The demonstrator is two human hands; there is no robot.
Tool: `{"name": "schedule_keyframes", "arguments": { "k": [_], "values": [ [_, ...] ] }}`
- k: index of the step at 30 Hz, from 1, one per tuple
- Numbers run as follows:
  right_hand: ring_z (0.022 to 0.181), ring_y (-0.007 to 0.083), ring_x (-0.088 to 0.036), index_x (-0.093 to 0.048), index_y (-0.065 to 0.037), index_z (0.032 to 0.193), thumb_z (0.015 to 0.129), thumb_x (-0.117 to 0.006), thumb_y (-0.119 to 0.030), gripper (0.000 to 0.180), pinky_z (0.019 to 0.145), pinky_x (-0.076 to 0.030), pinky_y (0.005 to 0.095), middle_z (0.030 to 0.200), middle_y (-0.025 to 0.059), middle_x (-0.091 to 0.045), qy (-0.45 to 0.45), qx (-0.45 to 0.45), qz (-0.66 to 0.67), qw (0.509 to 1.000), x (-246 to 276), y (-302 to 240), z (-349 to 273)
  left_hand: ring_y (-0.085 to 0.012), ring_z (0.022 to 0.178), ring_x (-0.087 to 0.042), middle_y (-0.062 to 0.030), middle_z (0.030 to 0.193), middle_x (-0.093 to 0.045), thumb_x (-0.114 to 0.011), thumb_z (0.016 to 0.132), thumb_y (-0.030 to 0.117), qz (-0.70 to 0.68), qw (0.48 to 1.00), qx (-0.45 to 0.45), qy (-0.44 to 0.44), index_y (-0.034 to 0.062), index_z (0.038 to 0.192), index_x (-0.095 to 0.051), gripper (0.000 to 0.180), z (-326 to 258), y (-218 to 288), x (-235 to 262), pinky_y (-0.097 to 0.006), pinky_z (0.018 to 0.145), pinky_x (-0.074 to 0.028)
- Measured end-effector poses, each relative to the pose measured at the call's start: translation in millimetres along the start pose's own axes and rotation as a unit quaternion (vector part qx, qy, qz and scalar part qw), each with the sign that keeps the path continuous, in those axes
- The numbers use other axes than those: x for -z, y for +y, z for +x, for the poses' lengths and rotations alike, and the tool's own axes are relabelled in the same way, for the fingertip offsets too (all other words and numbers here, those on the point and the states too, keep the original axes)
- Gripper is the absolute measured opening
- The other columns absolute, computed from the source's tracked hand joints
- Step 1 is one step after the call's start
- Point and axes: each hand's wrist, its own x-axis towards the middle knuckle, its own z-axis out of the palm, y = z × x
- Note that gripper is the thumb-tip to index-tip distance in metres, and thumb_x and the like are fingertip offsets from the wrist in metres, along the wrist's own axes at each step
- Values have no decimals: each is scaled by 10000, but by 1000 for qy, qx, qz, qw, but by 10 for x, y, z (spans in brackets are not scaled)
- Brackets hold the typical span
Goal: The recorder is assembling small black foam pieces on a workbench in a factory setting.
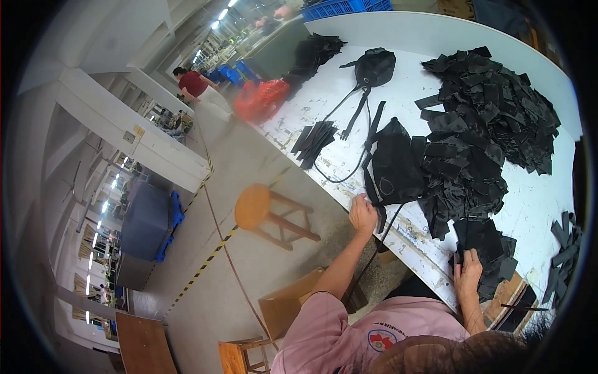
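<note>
At the table's near edge my left hand (363, 215) is closed, its fingers curled round a black strap (380, 219) by the lower left corner of a black fabric bag (395, 165). The bag lies flat on the white table, against a heap of black fabric strips (464, 177). Further right, my right hand (467, 274) pinches the end of a dark strip (461, 237), close to a stack of wider black pieces (484, 240). The fingertips of both hands are partly hidden.
A second black bag (375, 67) with long straps lies farther back, near a small bundle of strips (313, 143). A larger strip pile (517, 118) fills the far right. Left of the table stand a wooden stool (253, 206) and a cardboard box (286, 305). Another person (193, 84) is in the distance.
</note>
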Motion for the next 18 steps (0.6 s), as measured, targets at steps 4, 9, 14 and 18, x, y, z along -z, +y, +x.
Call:
{"name": "schedule_keyframes", "arguments": {
  "k": [4,9,14,18],
  "values": [
    [617,358,-455,-481,43,823,692,-515,58,136,549,-383,357,713,189,-434,87,4,115,990,131,-148,-41,-313,739,-517,-126,786,-520,-486,703,54,0,1000,-4,21,47,898,-501,196,-5,-16,-11,-403,632,-407],
    [580,268,-424,-479,53,798,727,-532,9,99,542,-352,291,671,143,-425,122,-25,171,977,277,-194,-216,-319,749,-518,-135,796,-525,-482,705,50,2,1000,-1,20,43,891,-502,187,3,-11,-13,-408,639,-406],
    [573,199,-428,-490,59,765,791,-548,-154,222,549,-358,269,641,112,-462,100,-83,265,956,352,-193,-413,-326,754,-518,-146,808,-528,-473,708,44,-4,1000,2,19,39,888,-502,183,16,0,-16,-410,641,-405],
    [576,195,-445,-493,59,762,794,-556,-192,261,557,-366,276,633,115,-478,70,-71,243,965,396,-181,-511,-340,763,-521,-162,834,-519,-481,701,47,-5,1000,3,13,34,902,-489,202,17,-18,-10,-420,642,-406]
  ]
}}
